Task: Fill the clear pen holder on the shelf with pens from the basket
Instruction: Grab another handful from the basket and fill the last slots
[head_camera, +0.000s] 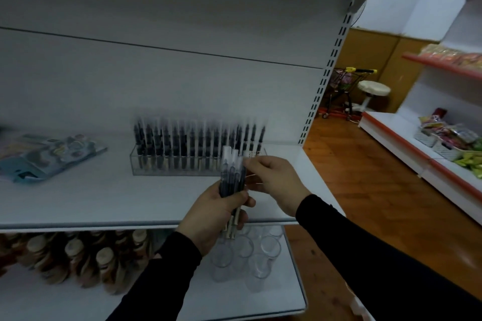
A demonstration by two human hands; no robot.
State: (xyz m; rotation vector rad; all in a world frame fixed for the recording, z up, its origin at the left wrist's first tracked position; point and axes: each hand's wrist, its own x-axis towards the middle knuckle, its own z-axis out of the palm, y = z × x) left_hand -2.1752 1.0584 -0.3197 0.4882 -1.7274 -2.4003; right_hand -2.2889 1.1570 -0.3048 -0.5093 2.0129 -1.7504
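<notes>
A clear pen holder (pixel 161 168) stands on the white shelf (pixel 104 206), nearly full of upright dark pens with clear caps. My left hand (pixel 211 216) grips a small bundle of pens (pixel 232 172) upright in front of the holder's right end. My right hand (pixel 273 180) pinches the top of one pen in that bundle, just below the holder's right end. The basket is out of view.
A blue stationery pack (pixel 44 156) lies on the shelf at the left. Below are brown bottles (pixel 78 258) and clear cups (pixel 245 250). To the right, a wooden floor aisle (pixel 365 190), another shelf with snack packs (pixel 453 143), a stool (pixel 373 91) and a small cart.
</notes>
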